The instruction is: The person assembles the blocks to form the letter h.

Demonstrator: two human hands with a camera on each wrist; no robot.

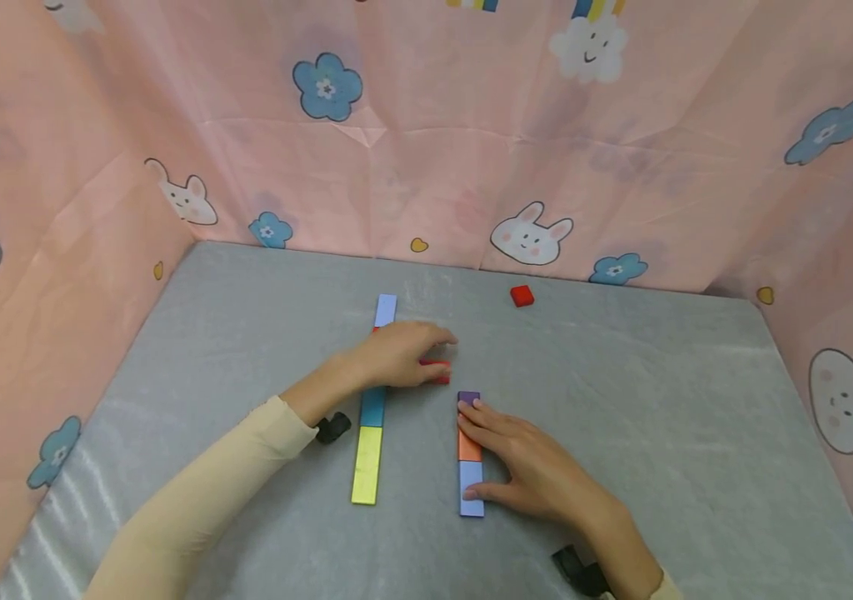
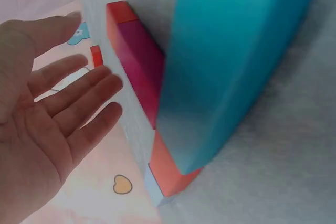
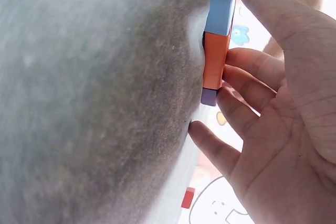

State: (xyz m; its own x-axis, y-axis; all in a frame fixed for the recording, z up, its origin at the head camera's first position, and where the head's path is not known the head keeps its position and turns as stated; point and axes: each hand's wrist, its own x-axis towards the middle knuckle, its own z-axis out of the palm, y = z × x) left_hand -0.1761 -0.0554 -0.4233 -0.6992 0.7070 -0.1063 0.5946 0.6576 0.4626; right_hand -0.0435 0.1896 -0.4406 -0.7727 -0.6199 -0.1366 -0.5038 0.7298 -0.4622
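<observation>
My left hand [image 1: 400, 354] is over a row of flat blocks, its fingers loosely extended and holding nothing. Part of the row shows around it: a light blue block [image 1: 385, 310], a teal block [image 1: 371, 410] and a yellow block [image 1: 367, 467]. An orange block [image 2: 170, 169] of this row shows in the left wrist view. Crosswise beside the teal one lies a magenta block [image 2: 140, 59] with a red end piece [image 2: 119, 14]. My right hand [image 1: 535, 467] touches a second row with its fingertips and thumb: purple block [image 1: 469, 397], orange block [image 1: 470, 448], light blue block [image 1: 471, 504].
A lone red block [image 1: 521, 296] lies toward the back of the grey cloth-covered table [image 1: 659, 400]. Behind and at the sides hangs a pink printed curtain [image 1: 434, 167]. Black wrist devices [image 1: 333, 427] are at both wrists.
</observation>
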